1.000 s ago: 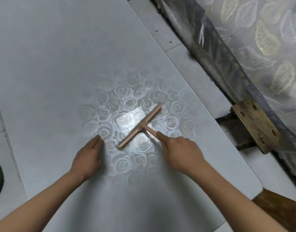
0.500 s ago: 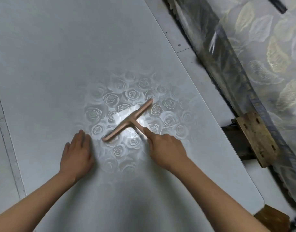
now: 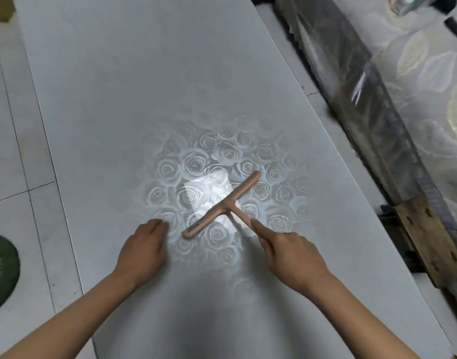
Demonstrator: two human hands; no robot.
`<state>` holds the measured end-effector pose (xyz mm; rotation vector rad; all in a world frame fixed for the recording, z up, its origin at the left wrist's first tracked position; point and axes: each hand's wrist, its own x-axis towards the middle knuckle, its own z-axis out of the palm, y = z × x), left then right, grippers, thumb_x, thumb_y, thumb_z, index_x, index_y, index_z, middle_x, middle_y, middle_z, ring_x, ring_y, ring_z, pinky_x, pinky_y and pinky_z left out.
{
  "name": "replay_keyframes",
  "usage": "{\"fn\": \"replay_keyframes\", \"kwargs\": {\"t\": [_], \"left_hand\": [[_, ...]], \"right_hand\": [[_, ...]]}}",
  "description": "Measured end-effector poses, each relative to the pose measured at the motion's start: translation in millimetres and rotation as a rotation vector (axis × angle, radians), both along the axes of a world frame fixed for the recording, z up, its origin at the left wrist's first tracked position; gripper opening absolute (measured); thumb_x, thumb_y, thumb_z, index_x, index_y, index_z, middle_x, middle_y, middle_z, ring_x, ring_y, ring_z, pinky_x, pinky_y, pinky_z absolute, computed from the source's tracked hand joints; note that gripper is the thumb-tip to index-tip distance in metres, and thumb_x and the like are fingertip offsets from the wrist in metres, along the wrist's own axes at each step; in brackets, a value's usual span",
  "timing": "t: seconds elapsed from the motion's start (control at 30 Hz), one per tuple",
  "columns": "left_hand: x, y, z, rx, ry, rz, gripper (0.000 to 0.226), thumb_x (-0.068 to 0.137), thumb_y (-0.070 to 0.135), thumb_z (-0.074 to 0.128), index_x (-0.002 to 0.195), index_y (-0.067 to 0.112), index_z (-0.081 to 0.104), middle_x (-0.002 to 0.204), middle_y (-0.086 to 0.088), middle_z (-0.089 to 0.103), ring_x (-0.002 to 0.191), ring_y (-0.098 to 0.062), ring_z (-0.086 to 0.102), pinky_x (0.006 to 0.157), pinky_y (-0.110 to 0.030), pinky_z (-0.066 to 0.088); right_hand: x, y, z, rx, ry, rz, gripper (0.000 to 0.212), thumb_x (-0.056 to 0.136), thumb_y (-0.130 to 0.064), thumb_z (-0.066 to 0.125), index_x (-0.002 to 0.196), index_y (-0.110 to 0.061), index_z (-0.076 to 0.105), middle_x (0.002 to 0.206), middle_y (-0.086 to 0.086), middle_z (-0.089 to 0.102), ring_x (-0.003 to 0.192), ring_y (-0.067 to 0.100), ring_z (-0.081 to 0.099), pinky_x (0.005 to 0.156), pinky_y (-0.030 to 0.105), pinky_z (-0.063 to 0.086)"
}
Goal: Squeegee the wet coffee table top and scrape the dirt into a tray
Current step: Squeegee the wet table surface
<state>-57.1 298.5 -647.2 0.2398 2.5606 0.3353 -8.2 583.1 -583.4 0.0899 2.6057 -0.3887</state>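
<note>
Head camera, looking down. A long pale grey desk [image 3: 144,86] fills most of the view. A cluster of white rose outlines [image 3: 196,161] is printed on its glossy top, with a bright patch of reflected light among them.

A pink T-shaped squeegee [image 3: 222,206] lies on the desk over that bright patch. Its blade bar runs on a diagonal from lower left to upper right, and its short handle points down and to the right.

The right hand [image 3: 292,252] grips the end of the squeegee handle. Its fingers [image 3: 258,226] are curled around it, with the forefinger stretched along the top.

The left hand [image 3: 144,250] rests palm down on the desk just left of the squeegee's lower end, not touching it. Its fingers [image 3: 157,224] are loosely bent, tips on the surface, holding nothing.

Far left of the squeegee, on the white tiled floor [image 3: 12,125], part of a dark green round object [image 3: 1,273] shows at the frame edge.

To the right of the squeegee, past the desk edge, sits a piece of furniture in leaf-patterned fabric [image 3: 416,73] under clear plastic. A worn wooden block [image 3: 429,242] sits at its base.
</note>
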Motion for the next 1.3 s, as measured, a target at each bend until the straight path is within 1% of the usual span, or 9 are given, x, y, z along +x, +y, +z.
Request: {"fn": "replay_keyframes", "kwargs": {"t": [0.2, 0.37, 0.5, 0.63, 0.83, 0.9, 1.03, 1.2, 1.3], "left_hand": [[-16, -41, 8, -0.027, 0.099, 0.022, 0.049, 0.073, 0.017, 0.038, 0.111, -0.001, 0.064, 0.110, -0.020, 0.057, 0.091, -0.041, 0.057, 0.070, -0.045, 0.050], [-30, -78, -5, -0.152, 0.024, 0.188, 0.074, 0.085, 0.040, 0.043, 0.145, -0.001, 0.030, 0.152, -0.029, 0.020, 0.139, -0.044, 0.025, 0.106, -0.053, 0.032], [-37, -98, -14, -0.187, -0.051, 0.334, 0.093, 0.089, 0.051, 0.051, 0.151, 0.004, -0.001, 0.157, -0.025, -0.007, 0.146, -0.036, 0.000, 0.116, -0.047, 0.018], [-46, -118, -12, -0.130, -0.093, 0.447, 0.095, 0.089, 0.049, 0.053, 0.150, 0.004, -0.005, 0.155, -0.030, -0.001, 0.144, -0.041, 0.011, 0.116, -0.047, 0.021], [-50, -140, -15, 0.025, -0.203, 0.713, 0.095, 0.090, 0.038, 0.059, 0.150, 0.000, -0.004, 0.142, -0.028, 0.037, 0.124, -0.044, 0.044, 0.098, -0.047, 0.039], [-51, -143, -18, 0.098, -0.316, 0.857, 0.091, 0.090, 0.038, 0.060, 0.149, -0.002, 0.004, 0.142, -0.027, 0.041, 0.126, -0.041, 0.045, 0.102, -0.044, 0.038], [-52, -149, -12, 0.258, -0.405, 0.943, 0.070, 0.064, 0.049, 0.048, 0.120, 0.008, 0.059, 0.122, -0.016, 0.061, 0.114, -0.034, 0.056, 0.093, -0.034, 0.042], [-51, -163, -12, 0.317, -0.468, 0.961, 0.045, 0.057, 0.033, 0.042, 0.089, 0.013, 0.067, 0.093, -0.014, 0.066, 0.084, -0.029, 0.060, 0.074, -0.034, 0.046], [-51, -174, -19, 0.369, -0.497, 0.983, 0.019, 0.073, 0.017, 0.052, 0.084, 0.017, 0.068, 0.089, -0.014, 0.068, 0.079, -0.028, 0.059, 0.072, -0.031, 0.042]], "right_hand": [[43, 32, 24, 0.083, -0.084, 0.045, 0.052, 0.098, -0.048, 0.026, 0.135, -0.068, -0.006, 0.088, -0.005, 0.063, 0.088, 0.022, 0.061, 0.067, 0.035, 0.044], [-12, -52, -13, -0.013, -0.089, 0.133, 0.053, 0.101, -0.039, 0.026, 0.144, -0.057, 0.001, 0.101, 0.005, 0.060, 0.095, 0.028, 0.059, 0.072, 0.034, 0.040], [-50, -65, -10, -0.005, 0.014, 0.201, 0.047, 0.100, -0.046, 0.024, 0.141, -0.061, 0.006, 0.096, 0.003, 0.060, 0.091, 0.027, 0.059, 0.069, 0.034, 0.039], [-25, -25, 17, 0.085, -0.059, 0.208, 0.050, 0.098, -0.050, 0.025, 0.130, -0.074, -0.007, 0.087, -0.005, 0.059, 0.088, 0.020, 0.060, 0.068, 0.033, 0.041], [-47, -84, -1, 0.024, -0.120, 0.216, 0.062, 0.101, -0.038, 0.027, 0.132, -0.066, -0.019, 0.090, 0.000, 0.059, 0.086, 0.024, 0.058, 0.066, 0.032, 0.036], [-74, -115, -9, 0.001, -0.047, 0.235, 0.060, 0.101, -0.038, 0.026, 0.136, -0.062, -0.016, 0.092, 0.003, 0.061, 0.086, 0.026, 0.059, 0.065, 0.033, 0.036], [-94, -123, 4, 0.025, 0.040, 0.276, 0.052, 0.100, -0.042, 0.028, 0.140, -0.062, 0.001, 0.091, 0.001, 0.063, 0.085, 0.027, 0.060, 0.067, 0.036, 0.044], [-32, -107, 36, 0.005, -0.081, 0.245, 0.063, 0.096, -0.050, 0.035, 0.116, -0.082, -0.015, 0.076, -0.002, 0.058, 0.076, 0.022, 0.064, 0.064, 0.033, 0.046], [-14, -148, 35, 0.097, -0.119, 0.227, 0.084, 0.075, -0.038, 0.072, 0.124, -0.078, 0.017, 0.058, -0.001, 0.054, 0.048, 0.018, 0.060, 0.043, 0.028, 0.042]]}}
